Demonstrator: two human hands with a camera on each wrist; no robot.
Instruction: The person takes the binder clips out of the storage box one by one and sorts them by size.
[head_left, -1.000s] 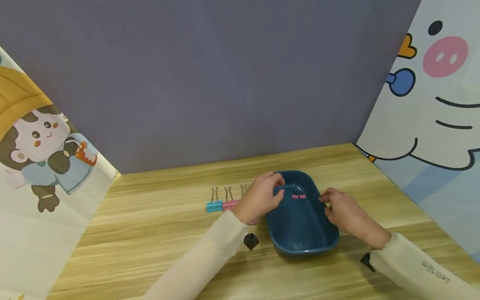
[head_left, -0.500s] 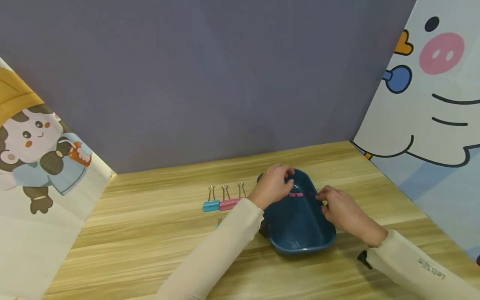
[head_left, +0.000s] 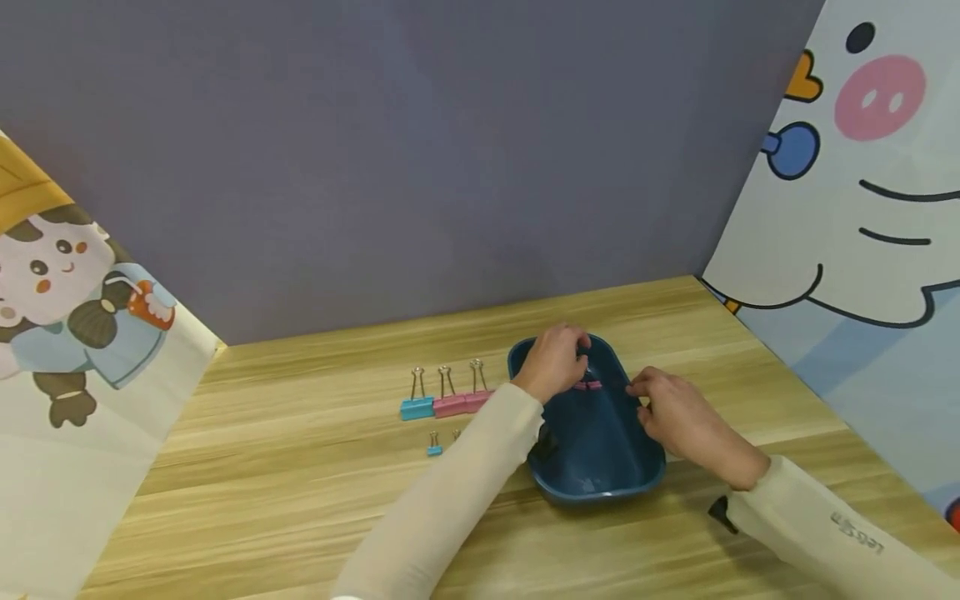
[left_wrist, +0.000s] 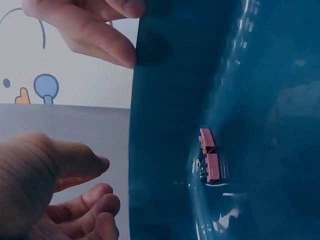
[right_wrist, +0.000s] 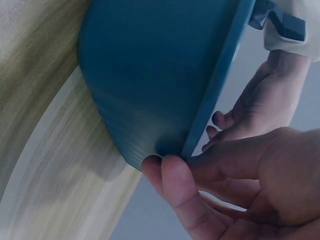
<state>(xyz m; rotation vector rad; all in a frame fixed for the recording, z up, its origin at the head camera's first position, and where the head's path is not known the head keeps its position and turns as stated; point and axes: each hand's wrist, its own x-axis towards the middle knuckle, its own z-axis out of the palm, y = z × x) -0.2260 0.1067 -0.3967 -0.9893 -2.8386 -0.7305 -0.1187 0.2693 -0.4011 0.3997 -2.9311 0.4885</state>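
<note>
A deep blue plastic bin (head_left: 651, 482) stands on the table, with two small pink binder clips (left_wrist: 210, 155) lying end to end on its floor. My left hand (head_left: 553, 364) hovers over the bin's far left part. In the left wrist view, thumb and loosely bent fingers are apart, nothing between them. My right hand (right_wrist: 240, 185) pinches the bin's right rim, fingertips against the outer wall. Left of the bin, a large blue binder clip (head_left: 417, 409) lines up with large pink binder clips (head_left: 452, 406). A small blue binder clip (head_left: 434, 451) lies nearer me.
The left sleeve (head_left: 457, 492) covers part of the clip rows; another small clip's handle (head_left: 456, 434) shows beside it. Behind the wooden table (head_left: 285, 467) rises a grey panel (head_left: 450, 167). Cartoon-printed panels flank both sides.
My left hand has moved right and slightly away from me, over the bin, uncovering the small blue clip. The right hand keeps its place at the rim. The head view has shifted slightly.
</note>
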